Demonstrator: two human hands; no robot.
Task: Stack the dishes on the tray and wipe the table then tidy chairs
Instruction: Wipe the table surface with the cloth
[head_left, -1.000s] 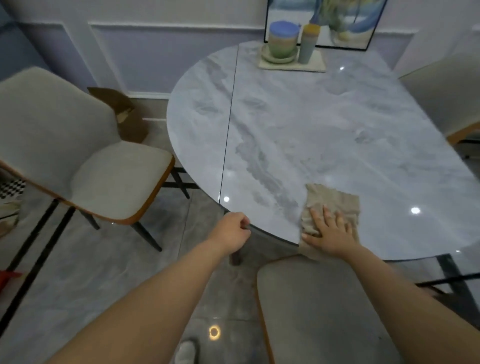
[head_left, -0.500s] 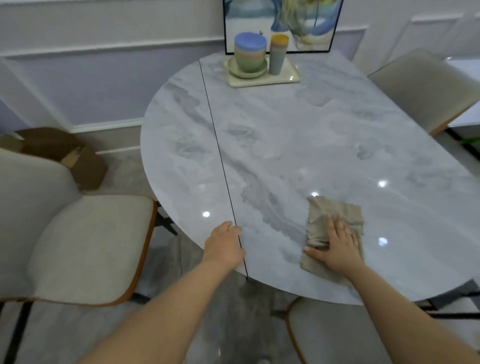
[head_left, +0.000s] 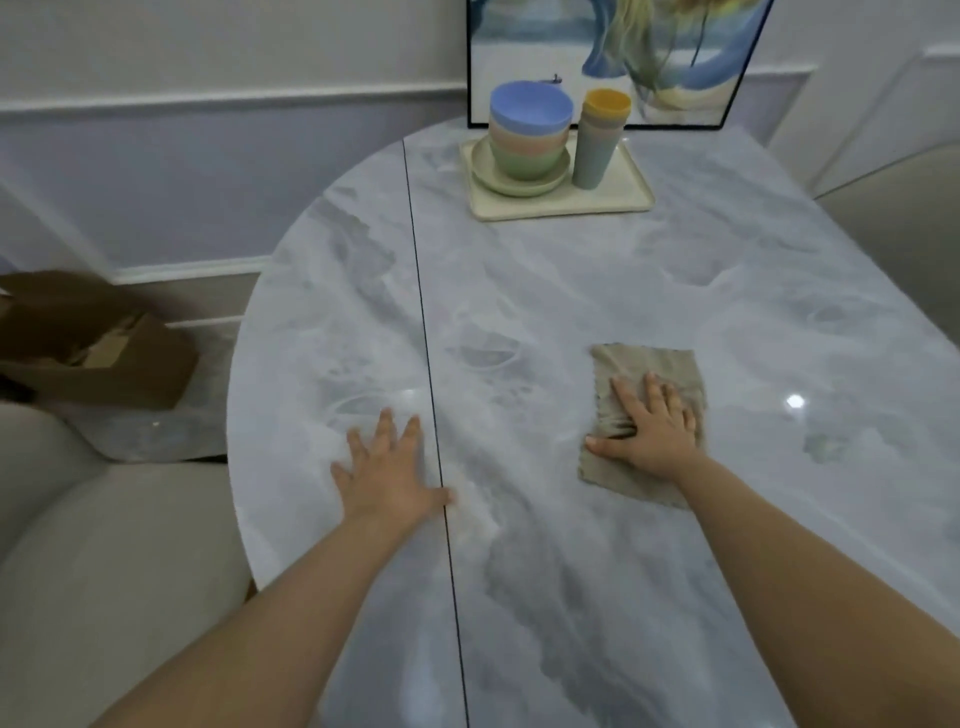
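A beige cloth lies flat on the grey marble table. My right hand presses down on the cloth with its fingers spread. My left hand rests flat on the tabletop, just left of the dark seam. At the far end a cream tray holds a stack of bowls on a plate, and beside them a stack of cups.
A cream chair stands at the table's near left, another chair at the far right. A brown cardboard box sits on the floor by the wall. A framed picture leans behind the tray.
The view has moved closer over the table. My left hand has gone from the table's edge onto the tabletop and spread flat. My right hand has pushed the cloth farther in from the edge.
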